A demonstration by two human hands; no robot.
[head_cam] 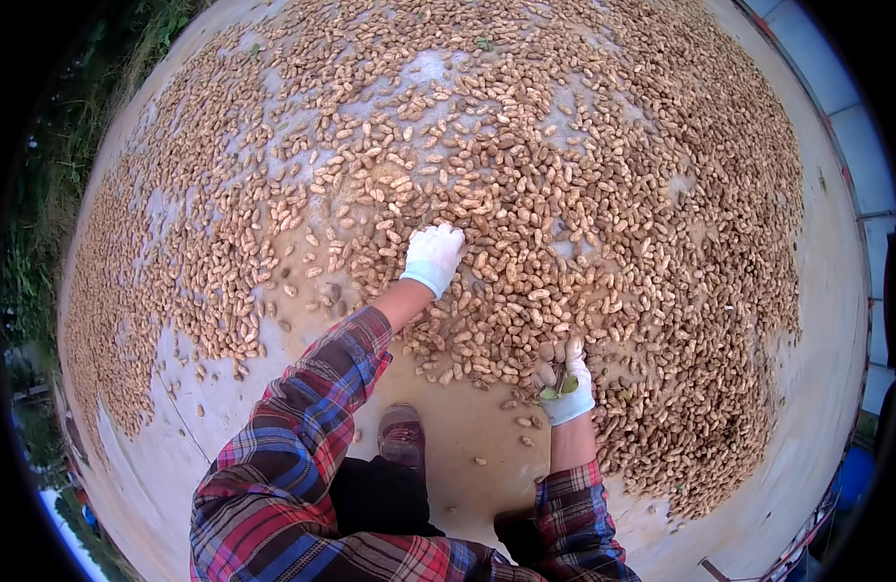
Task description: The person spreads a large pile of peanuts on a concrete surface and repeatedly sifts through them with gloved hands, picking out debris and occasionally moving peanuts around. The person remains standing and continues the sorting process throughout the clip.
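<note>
Unshelled peanuts (520, 211) lie spread in a broad layer over a concrete floor (455, 429). My left hand (435, 254), in a white glove with a pale blue cuff, reaches down onto the peanuts near the middle, its fingers curled; what lies under them is hidden. Lower right, my right hand (566, 378), in a like glove with a soiled palm, is turned palm up at the near edge of the peanuts. Green leaves (559, 389) with bits of stem rest in its palm, the fingers partly curled over.
Below my arms my shoe (402, 436) stands on the floor. Green plants (55, 189) border the floor at the left. A pale panelled wall (862, 153) runs along the right, with a blue object (854, 476) at the lower right.
</note>
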